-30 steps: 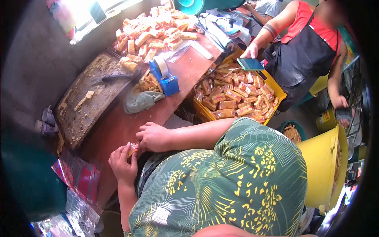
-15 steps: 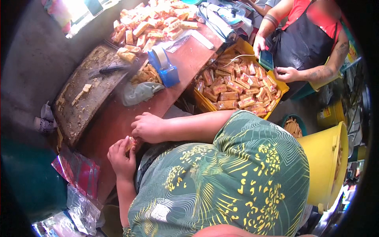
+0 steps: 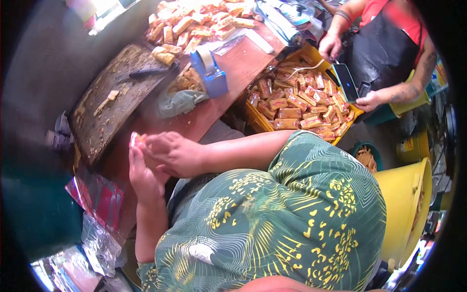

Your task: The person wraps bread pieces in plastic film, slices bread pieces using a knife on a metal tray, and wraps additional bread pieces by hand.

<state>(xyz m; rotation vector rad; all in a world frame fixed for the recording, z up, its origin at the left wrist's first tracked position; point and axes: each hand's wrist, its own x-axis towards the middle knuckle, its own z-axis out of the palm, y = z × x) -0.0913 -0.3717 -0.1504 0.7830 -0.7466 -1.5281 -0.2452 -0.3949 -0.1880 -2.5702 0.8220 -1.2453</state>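
Note:
Between my two hands is a small wrapped snack piece (image 3: 134, 138), mostly covered by fingers. My left hand (image 3: 146, 177) holds it upright at the fingertips, thumb side toward my other hand. My right hand (image 3: 175, 153) is closed over its near side, fingers slightly blurred and pressed against it. Both hands are above the front edge of the reddish table (image 3: 194, 121). Beyond them lie a grey-green cloth (image 3: 180, 103) and a blue tape dispenser (image 3: 214, 80) with a roll of tape. A large heap of wrapped snack pieces (image 3: 197, 24) covers the table's far end.
A worn, crumb-covered tray (image 3: 104, 117) with a dark-handled tool (image 3: 148, 72) stands at left. A yellow crate (image 3: 265, 127) full of wrapped pieces is to my right. Past it, a person in a dark apron (image 3: 377, 53) holds a phone (image 3: 344, 82). Red-striped plastic packaging (image 3: 99, 202) hangs nearby.
My hands have risen from the table edge with the snack piece, and my right hand has closed in on it. The other person's phone has moved lower and turned.

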